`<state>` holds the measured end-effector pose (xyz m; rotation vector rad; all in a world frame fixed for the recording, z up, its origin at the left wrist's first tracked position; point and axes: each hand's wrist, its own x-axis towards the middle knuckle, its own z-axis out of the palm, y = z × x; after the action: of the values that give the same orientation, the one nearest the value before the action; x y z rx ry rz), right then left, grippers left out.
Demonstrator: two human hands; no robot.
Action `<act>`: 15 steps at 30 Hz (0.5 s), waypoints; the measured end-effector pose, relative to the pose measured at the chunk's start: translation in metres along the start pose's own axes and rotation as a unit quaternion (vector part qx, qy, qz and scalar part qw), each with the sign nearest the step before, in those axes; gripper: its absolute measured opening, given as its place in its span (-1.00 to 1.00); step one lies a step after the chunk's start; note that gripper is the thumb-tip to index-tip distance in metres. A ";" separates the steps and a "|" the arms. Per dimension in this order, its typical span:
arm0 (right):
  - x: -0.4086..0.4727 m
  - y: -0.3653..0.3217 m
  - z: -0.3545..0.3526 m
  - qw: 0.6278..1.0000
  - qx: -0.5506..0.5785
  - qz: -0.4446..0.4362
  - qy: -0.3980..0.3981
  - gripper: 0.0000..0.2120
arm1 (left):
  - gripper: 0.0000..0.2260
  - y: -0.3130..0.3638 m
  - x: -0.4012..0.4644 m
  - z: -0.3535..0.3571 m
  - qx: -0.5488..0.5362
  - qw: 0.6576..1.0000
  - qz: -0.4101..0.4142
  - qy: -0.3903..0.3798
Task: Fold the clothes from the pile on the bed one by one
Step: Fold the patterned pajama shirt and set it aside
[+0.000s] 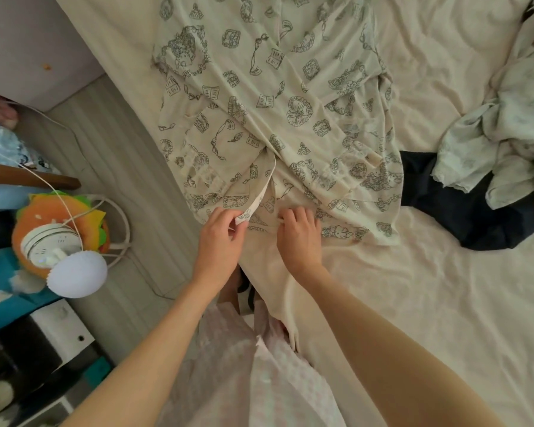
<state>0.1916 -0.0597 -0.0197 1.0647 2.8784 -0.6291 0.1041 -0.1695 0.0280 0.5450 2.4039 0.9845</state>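
A cream shirt with a dark line-drawn print (269, 97) lies spread across the cream bed sheet (429, 303), its open front hem toward me. My left hand (221, 235) pinches the left front edge of the shirt at the hem, where the white placket is turned up. My right hand (298, 235) grips the right front edge just beside it with curled fingers. The pile of clothes sits at the right: a pale green-white crumpled garment (506, 127) on top of a dark navy garment (463, 208).
The bed's left edge runs diagonally, with a strip of grey wood floor (127, 167) beside it. Left of that stands cluttered furniture with a burger-shaped plush (43, 217), a round white lamp (77, 275), cables and boxes. My pink checked clothing (244, 365) fills the lower middle.
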 end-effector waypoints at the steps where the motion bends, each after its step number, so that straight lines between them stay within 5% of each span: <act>1: -0.001 0.001 -0.002 0.999 0.020 -0.031 0.012 -0.76 | -0.90 0.001 0.000 0.000 0.005 1.000 0.012 0.003; 6: -0.029 0.009 0.000 0.992 0.047 -0.108 -0.041 -0.73 | -0.88 0.002 -0.008 0.009 0.058 0.992 0.115 0.002; 9: -0.045 0.020 0.006 0.985 0.084 -0.099 -0.113 -0.73 | -0.81 -0.004 -0.014 0.027 0.110 0.978 0.164 -0.072; 13: -0.057 0.038 -0.014 0.970 0.203 0.089 -0.101 -0.75 | -0.73 -0.021 -0.012 0.054 0.135 0.954 0.094 -0.251; 15: -0.054 0.051 -0.027 0.932 0.248 0.262 -0.041 -0.84 | -0.77 -0.028 -0.009 0.054 0.060 0.976 -0.012 -0.210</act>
<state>0.2687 -0.0485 -0.0059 1.7185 2.2383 -1.3349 0.1370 -0.1635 -0.0240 0.6900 2.0907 0.6384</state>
